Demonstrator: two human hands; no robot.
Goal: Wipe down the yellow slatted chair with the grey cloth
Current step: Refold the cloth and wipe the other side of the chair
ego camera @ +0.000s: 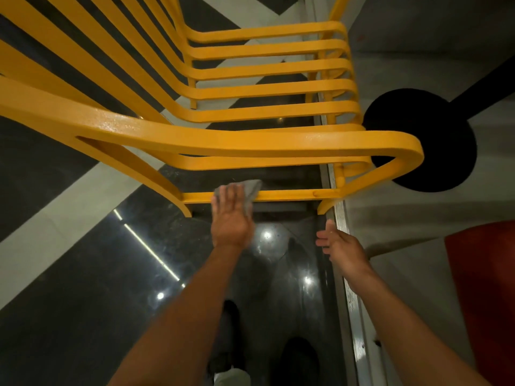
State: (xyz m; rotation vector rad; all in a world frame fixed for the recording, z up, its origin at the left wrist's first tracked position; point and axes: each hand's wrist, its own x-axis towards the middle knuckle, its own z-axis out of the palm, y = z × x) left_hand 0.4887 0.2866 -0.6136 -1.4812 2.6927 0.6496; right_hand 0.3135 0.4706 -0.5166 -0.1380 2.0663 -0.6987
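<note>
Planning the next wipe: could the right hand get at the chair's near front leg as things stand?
Probably yes. The right hand is open and empty, hovering just short of the front leg, with nothing between them. The left hand presses the grey cloth on the low crossbar, off to the side.

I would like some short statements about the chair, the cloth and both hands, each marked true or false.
1. The left hand presses the grey cloth on a low rail of the chair. True.
2. The right hand grips the armrest. False: it is open in the air and touches nothing.
3. The chair is red. False: it is yellow.
4. The floor under the chair is dark and shiny. True.
</note>
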